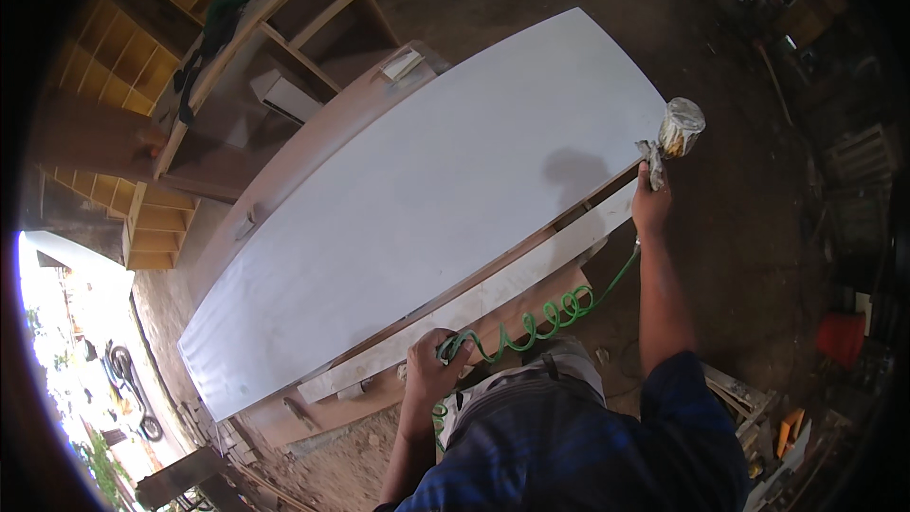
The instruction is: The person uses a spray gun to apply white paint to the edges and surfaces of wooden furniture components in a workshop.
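Note:
My right hand (651,204) is wrapped round the handle of a paint spray gun (650,154). Its paint-smeared cup (682,128) is held beside the far right corner of a large white panel (427,199). From below that hand a green coiled air hose (542,324) runs across to my left hand (433,367), which is closed round its loops near my waist. The panel lies flat in front of me, and a shadow falls on its right part. Whether spray is coming out cannot be made out.
A narrow white strip (474,299) lies along the panel's near edge, over a brown board (559,294). Wooden cabinet frames (313,24) and yellow shelving (156,237) stand at the left. Far right is a red container (841,338). A motorcycle (133,389) stands outside a bright opening.

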Available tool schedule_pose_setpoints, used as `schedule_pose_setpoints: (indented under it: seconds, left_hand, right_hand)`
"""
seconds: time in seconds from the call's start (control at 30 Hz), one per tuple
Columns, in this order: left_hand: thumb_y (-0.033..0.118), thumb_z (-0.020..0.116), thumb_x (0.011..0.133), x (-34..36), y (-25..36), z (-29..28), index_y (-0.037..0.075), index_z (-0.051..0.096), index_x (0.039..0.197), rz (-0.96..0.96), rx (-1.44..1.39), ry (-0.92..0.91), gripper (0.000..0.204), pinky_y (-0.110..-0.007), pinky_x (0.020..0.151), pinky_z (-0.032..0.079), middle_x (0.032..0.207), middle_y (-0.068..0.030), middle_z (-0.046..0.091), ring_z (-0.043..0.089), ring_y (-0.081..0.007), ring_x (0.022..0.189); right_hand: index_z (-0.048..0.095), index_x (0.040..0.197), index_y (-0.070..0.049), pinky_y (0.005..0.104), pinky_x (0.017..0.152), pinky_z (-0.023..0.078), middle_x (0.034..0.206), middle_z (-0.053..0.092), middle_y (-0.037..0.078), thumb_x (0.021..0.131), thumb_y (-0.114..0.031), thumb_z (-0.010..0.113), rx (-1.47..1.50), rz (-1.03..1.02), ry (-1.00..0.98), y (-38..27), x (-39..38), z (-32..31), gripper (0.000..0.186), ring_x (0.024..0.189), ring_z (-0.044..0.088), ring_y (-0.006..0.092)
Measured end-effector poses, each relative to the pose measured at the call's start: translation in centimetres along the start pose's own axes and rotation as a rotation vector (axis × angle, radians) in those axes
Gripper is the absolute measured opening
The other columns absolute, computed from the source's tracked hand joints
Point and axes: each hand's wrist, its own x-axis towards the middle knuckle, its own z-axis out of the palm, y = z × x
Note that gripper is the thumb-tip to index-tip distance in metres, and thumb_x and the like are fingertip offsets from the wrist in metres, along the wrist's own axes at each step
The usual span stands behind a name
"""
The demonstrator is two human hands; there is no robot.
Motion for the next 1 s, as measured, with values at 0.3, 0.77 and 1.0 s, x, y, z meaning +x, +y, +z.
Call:
schedule_pose_setpoints:
  seconds: [0.3,0.77,1.0]
  left_hand:
    - [0.026,0.083,0.086,-3.9,-5.1,-4.1,-0.001,0.072,0.091,0.038,-0.032,0.016,0.029,-0.036,0.066,0.052,0.075,-0.0130,0.069,0.066,-0.0227,0.066]
    - [0.022,0.085,0.082,-15.8,-19.1,-16.4,0.000,0.068,0.085,-0.027,-0.144,0.215,0.028,-0.036,0.065,0.051,0.073,-0.0128,0.067,0.064,-0.0225,0.064]
    - [0.019,0.085,0.082,-20.8,-24.3,-20.7,-0.001,0.071,0.093,-0.077,-0.204,0.311,0.027,-0.032,0.067,0.051,0.076,-0.0100,0.069,0.064,-0.0156,0.069]
  right_hand:
    - [0.061,0.133,-0.001,0.0413,0.091,0.055,0.113,0.073,0.019,0.106,-0.032,0.061,0.166,-0.089,-0.190,-4.8,-14.7,3.5,0.041,0.107,0.072,0.0330]
    - [0.063,0.131,0.002,0.0398,0.095,0.052,0.119,0.072,0.020,0.105,-0.021,0.061,0.313,-0.203,-0.573,-16.9,-42.8,11.1,0.035,0.110,0.069,0.0295]
    - [0.062,0.135,-0.001,0.0410,0.096,0.053,0.119,0.073,0.022,0.104,-0.028,0.064,0.308,-0.210,-0.837,-22.1,-53.6,14.5,0.041,0.114,0.070,0.0354]
